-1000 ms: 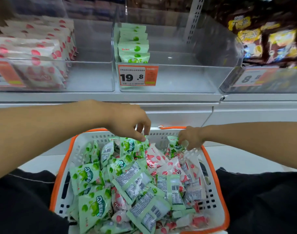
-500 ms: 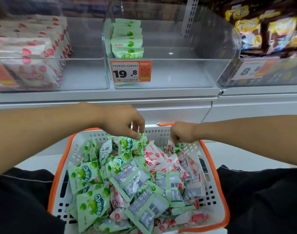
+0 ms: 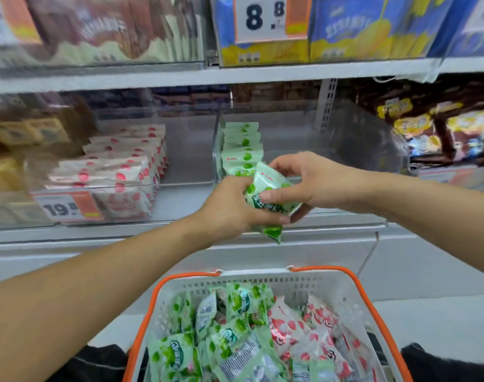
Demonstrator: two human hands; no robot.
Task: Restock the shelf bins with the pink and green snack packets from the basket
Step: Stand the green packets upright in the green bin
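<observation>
Your left hand [image 3: 230, 208] and right hand [image 3: 304, 183] both grip a green-spotted white plastic snack packet [image 3: 268, 188], fingers curled round it, in front of the clear plastic shelf bin [image 3: 312, 139] whose left edge holds a row of matching green packets [image 3: 242, 146]. Below, the white perforated basket with orange rim [image 3: 353, 279] holds green packets at left, pink-spotted packets [image 3: 304, 326] at right.

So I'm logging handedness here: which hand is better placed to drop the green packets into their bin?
Probably right hand: it tops the green packets nearest the green bin; left hand sits lower.
</observation>
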